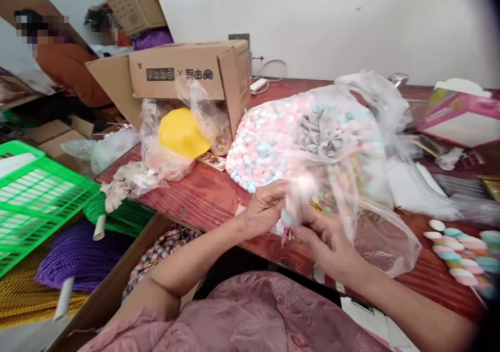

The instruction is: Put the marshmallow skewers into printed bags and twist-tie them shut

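Note:
My left hand (265,209) and my right hand (326,240) meet at the near edge of a red-brown wooden table (211,196). Both pinch a small blurred pastel marshmallow piece (295,201), its lower end wrapped in something coloured. Just behind the hands lies a big clear plastic bag (297,133) stuffed with pink, blue and white marshmallows, its mouth gathered in a grey knot. Several finished twisted marshmallow sticks (461,255) lie on the table to the right.
A cardboard box (187,71) stands at the back left, with a yellow cap (182,133) and smaller bags before it. A green plastic crate (35,190), purple, green and gold cord spools and an open box of sweets (160,250) sit at my left. A pink box (461,115) is far right. Two people sit at the back left.

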A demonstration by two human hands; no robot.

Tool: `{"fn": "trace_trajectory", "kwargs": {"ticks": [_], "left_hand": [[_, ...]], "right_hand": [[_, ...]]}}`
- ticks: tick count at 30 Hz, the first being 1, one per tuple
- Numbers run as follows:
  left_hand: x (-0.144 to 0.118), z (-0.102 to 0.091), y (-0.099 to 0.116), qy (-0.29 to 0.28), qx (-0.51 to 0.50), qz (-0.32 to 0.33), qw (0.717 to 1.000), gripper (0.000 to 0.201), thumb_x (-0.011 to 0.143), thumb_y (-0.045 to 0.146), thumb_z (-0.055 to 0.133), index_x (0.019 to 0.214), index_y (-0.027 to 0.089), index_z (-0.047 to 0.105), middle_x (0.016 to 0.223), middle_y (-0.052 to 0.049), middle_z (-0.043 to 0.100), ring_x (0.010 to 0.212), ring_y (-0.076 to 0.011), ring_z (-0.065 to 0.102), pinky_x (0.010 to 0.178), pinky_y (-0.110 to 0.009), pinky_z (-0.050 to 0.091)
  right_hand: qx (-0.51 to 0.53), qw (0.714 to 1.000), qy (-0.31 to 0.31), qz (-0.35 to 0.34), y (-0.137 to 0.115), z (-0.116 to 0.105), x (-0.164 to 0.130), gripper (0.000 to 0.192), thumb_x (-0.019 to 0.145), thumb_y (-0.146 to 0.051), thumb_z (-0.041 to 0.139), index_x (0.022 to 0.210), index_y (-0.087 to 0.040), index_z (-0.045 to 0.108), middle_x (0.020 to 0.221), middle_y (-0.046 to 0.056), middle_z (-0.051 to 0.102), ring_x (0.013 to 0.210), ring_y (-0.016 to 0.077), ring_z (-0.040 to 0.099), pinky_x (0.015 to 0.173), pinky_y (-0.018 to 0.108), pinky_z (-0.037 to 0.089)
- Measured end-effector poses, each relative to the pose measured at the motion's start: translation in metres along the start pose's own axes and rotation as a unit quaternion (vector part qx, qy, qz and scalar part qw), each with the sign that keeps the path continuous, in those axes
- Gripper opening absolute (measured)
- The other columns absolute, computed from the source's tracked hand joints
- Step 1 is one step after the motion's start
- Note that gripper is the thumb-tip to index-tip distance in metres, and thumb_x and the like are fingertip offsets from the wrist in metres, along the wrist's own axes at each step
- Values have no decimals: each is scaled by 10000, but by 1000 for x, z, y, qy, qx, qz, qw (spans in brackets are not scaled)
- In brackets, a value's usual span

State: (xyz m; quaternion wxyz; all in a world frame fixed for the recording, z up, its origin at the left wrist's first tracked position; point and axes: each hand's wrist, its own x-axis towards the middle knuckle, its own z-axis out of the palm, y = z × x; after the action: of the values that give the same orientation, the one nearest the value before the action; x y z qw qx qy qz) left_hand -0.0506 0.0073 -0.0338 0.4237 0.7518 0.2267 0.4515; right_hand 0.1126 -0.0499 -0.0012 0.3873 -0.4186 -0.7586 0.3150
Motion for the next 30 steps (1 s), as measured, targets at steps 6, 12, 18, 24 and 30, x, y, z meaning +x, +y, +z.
{"fn": "trace_trajectory", "kwargs": {"ticks": [6, 12, 18, 24, 30], "left_hand": [[-18, 18, 21, 69, -115, -102, 986, 755, 851, 564, 632, 1504, 375, 304, 1479, -100, 398, 1314, -269, 442, 1090, -473, 370], [-42, 23, 23, -43, -206, -168, 963, 652, 847, 468, 676, 1405, 232, 436, 1025, -50, 598, 858, -137, 578, 779, -277, 479], [-62, 11, 17, -19, 211, -14, 977, 177, 938, 165, 424, 936, 118, 595, 813, -61, 584, 772, -157, 541, 735, -292, 469], [-101, -6, 15, -97, 394, 44, 913, 269, 904, 83, 344, 1014, 132, 585, 894, -124, 640, 847, -200, 594, 770, -313, 498], [-176, -81, 40, -253, 420, -260, 832, 228, 872, 97, 445, 878, 184, 655, 818, -65, 637, 775, -179, 598, 735, -280, 458]], "right_hand": [[-107, 985, 106, -82, 28, -5, -2, 177, 904, -166, 457, 733, -206, 477, 611, -29, 502, 551, 109, 452, 549, 246, 355], [-189, 927, 195, -261, 32, 14, -8, 152, 848, -76, 452, 805, -214, 498, 684, 15, 561, 635, 152, 477, 635, 299, 379], [66, 984, 163, -12, 37, 45, -14, 141, 840, -241, 559, 703, -207, 543, 609, -15, 525, 575, 125, 448, 569, 274, 352], [497, 812, -65, 300, 26, 74, -28, 218, 628, -305, 738, 642, -181, 560, 484, -65, 428, 437, 51, 259, 452, 225, 197], [289, 934, -84, 194, 27, 78, -55, 242, 809, -296, 636, 1045, -253, 662, 749, 3, 662, 617, 139, 539, 590, 287, 409]]}}
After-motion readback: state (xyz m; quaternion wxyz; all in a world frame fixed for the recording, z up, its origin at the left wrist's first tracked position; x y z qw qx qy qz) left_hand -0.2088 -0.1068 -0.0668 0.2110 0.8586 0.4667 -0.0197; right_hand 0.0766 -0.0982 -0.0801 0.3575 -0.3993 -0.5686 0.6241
